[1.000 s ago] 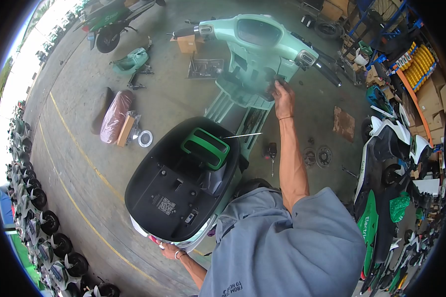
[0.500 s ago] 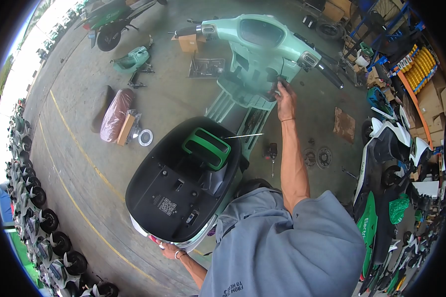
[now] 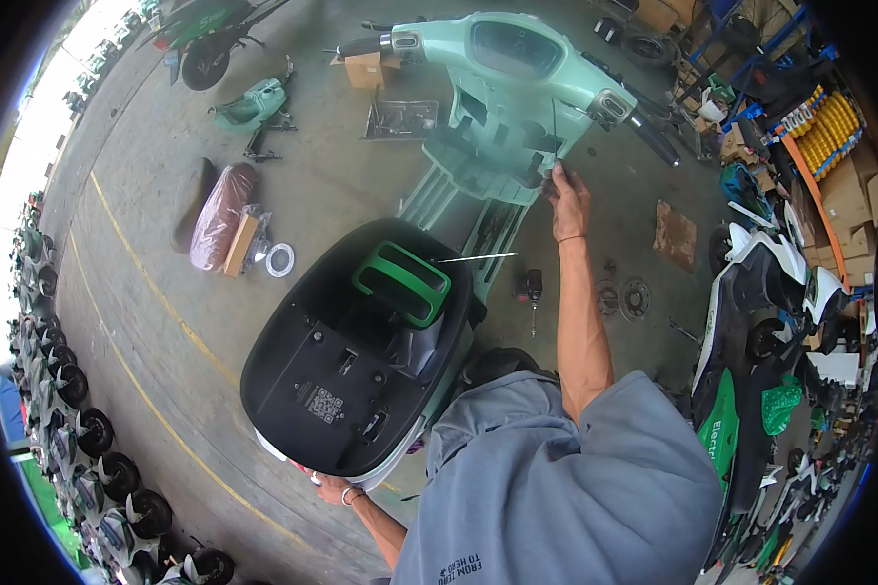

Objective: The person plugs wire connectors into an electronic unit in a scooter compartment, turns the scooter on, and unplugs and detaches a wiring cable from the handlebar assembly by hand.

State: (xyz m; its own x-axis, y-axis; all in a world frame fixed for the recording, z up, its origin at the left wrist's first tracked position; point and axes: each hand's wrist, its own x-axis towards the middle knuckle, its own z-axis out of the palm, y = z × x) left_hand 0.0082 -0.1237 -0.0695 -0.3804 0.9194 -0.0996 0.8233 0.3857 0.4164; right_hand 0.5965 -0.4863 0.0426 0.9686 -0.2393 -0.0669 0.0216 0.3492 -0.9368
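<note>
My right hand (image 3: 571, 203) is closed at the inner front panel of the mint-green scooter (image 3: 439, 44), thumb and fingertips together at a small dark part too small to name. A thin dark line runs down to those fingertips. My left hand (image 3: 334, 487) is closed round the scooter's rear edge, its fingertips partly hidden under the rim. Between the hands lies the open black storage bucket (image 3: 288, 375), with a green-framed opening (image 3: 410, 310) and a QR label. A thin pale rod (image 3: 478, 258) sticks out over its front right rim.
A power tool (image 3: 531, 292) and round metal discs (image 3: 634, 298) lie on the floor to the right. A wrapped pink seat (image 3: 222, 216), a carton and a metal tray (image 3: 401, 120) are beyond the scooter. Parked scooters line the left; another (image 3: 727, 292) stands at right.
My right hand has drawn slightly back from the front panel, its fingers changing pose. My left hand keeps its place at the rear edge. The view has shifted slightly.
</note>
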